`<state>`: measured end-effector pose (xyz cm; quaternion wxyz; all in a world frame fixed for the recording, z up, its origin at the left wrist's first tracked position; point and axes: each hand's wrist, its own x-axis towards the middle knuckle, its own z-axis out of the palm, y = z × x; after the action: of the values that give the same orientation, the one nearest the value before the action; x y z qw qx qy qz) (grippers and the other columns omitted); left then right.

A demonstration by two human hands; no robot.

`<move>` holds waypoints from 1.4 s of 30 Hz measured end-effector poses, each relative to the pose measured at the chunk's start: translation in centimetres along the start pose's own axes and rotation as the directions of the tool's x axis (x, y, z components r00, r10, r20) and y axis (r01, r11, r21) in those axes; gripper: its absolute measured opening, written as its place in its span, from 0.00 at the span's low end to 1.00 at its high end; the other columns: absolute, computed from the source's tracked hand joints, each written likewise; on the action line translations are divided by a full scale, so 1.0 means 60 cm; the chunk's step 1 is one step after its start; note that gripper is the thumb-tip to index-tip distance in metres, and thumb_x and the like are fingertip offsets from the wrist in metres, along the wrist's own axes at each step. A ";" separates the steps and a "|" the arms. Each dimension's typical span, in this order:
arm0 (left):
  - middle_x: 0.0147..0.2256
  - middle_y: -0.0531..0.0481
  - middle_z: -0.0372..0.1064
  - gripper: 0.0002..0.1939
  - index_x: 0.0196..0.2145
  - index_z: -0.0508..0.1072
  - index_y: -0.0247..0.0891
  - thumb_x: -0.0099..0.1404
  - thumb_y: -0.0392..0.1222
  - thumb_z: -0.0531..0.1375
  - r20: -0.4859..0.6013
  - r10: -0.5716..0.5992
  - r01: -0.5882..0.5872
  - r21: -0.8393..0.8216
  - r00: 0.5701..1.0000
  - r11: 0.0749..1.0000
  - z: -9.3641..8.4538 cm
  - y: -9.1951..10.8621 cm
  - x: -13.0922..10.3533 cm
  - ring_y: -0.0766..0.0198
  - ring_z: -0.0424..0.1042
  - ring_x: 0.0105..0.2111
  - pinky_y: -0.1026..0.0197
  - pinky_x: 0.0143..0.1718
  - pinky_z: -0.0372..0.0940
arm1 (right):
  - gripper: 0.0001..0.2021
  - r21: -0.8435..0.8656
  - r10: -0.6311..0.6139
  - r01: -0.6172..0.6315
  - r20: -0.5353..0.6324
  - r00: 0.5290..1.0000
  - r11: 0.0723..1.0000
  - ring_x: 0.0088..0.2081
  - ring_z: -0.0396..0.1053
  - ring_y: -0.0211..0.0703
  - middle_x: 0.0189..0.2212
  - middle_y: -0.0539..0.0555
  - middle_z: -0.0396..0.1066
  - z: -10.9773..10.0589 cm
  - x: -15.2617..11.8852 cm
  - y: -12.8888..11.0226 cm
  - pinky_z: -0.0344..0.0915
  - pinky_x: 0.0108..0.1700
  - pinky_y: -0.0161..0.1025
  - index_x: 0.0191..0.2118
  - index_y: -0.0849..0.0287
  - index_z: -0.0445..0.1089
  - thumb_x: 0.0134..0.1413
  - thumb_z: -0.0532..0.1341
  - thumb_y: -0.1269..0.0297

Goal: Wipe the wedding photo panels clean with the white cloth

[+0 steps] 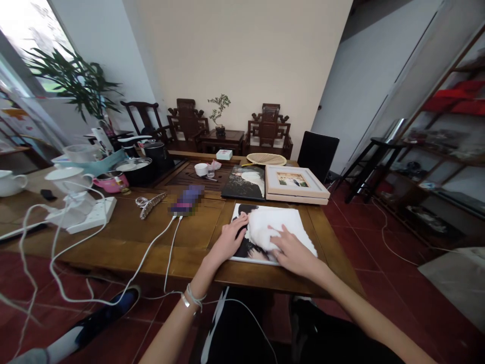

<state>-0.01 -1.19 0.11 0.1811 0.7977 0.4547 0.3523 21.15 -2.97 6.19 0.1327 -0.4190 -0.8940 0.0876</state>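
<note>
A photo panel (pixel 255 252) with a dark-haired figure lies flat near the table's front edge. Over its middle and right part is a fluffy white cloth (pixel 262 225). My left hand (pixel 232 237) rests on the panel's left side, fingers stretched toward the cloth's edge. On the cloth lies my right hand (pixel 293 250), its fingers spread and pressing on it. Just behind the panel are a dark photo album (pixel 242 186) and a pale framed picture (pixel 297 183).
Phone (pixel 186 200) with white cables, hair clip (pixel 151 205) and power strip (pixel 93 215) stand left on the wooden table (pixel 189 247). Farther back are pots (pixel 132 167), a white cup (pixel 201 169) and a woven fan (pixel 266 159). Another person's leg (pixel 89 323) shows at lower left.
</note>
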 end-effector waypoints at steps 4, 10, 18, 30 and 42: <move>0.56 0.47 0.58 0.18 0.51 0.66 0.42 0.64 0.37 0.48 -0.005 0.007 -0.007 -0.010 1.000 1.000 -0.002 0.003 0.001 0.59 0.54 0.58 0.49 0.57 0.51 | 0.11 0.069 -0.025 0.015 0.139 0.990 0.997 0.52 0.59 0.49 0.40 0.57 0.70 -0.027 -0.064 -0.049 0.43 0.57 0.48 0.35 0.59 0.69 0.50 0.51 0.75; 0.56 0.46 0.59 0.17 0.50 0.66 0.42 0.64 0.38 0.49 -0.005 -0.015 0.015 -0.020 1.000 1.000 -0.001 0.003 0.000 0.59 0.54 0.58 0.48 0.57 0.51 | 0.09 0.151 -0.013 -0.015 0.185 0.983 0.988 0.37 0.65 0.44 0.28 0.51 0.69 -0.052 -0.082 -0.033 0.56 0.48 0.41 0.30 0.56 0.68 0.53 0.51 0.71; 0.56 0.47 0.58 0.18 0.52 0.64 0.42 0.66 0.40 0.46 -0.036 -0.016 0.013 -0.070 0.999 0.997 -0.001 -0.003 0.001 0.60 0.54 0.58 0.50 0.58 0.50 | 0.16 0.014 0.085 -0.084 -0.078 0.993 0.996 0.48 0.63 0.48 0.45 0.54 0.69 -0.005 0.019 0.038 0.46 0.55 0.51 0.43 0.55 0.68 0.52 0.50 0.75; 0.57 0.44 0.56 0.22 0.55 0.61 0.35 0.68 0.43 0.41 -0.220 -0.050 0.020 -0.135 0.974 0.991 -0.009 0.011 0.000 0.62 0.52 0.59 0.53 0.60 0.48 | 0.08 0.144 -0.257 0.235 0.161 0.953 0.961 0.49 0.63 0.44 0.35 0.53 0.72 -0.017 -0.052 -0.074 0.42 0.59 0.46 0.30 0.57 0.68 0.46 0.54 0.75; 0.53 0.47 0.63 0.17 0.49 0.68 0.39 0.65 0.39 0.47 -0.034 0.055 -0.055 -0.019 0.998 0.998 0.000 0.001 -0.001 0.60 0.59 0.56 0.51 0.57 0.54 | 0.13 0.336 0.222 -0.171 -0.120 0.968 0.926 0.39 0.67 0.47 0.38 0.56 0.71 -0.033 0.024 0.035 0.59 0.41 0.39 0.37 0.59 0.69 0.58 0.49 0.60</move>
<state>0.00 -1.29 0.14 0.1718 0.8021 0.4318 0.3750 22.39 -0.47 7.72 0.2595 -0.4847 -0.8077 0.2127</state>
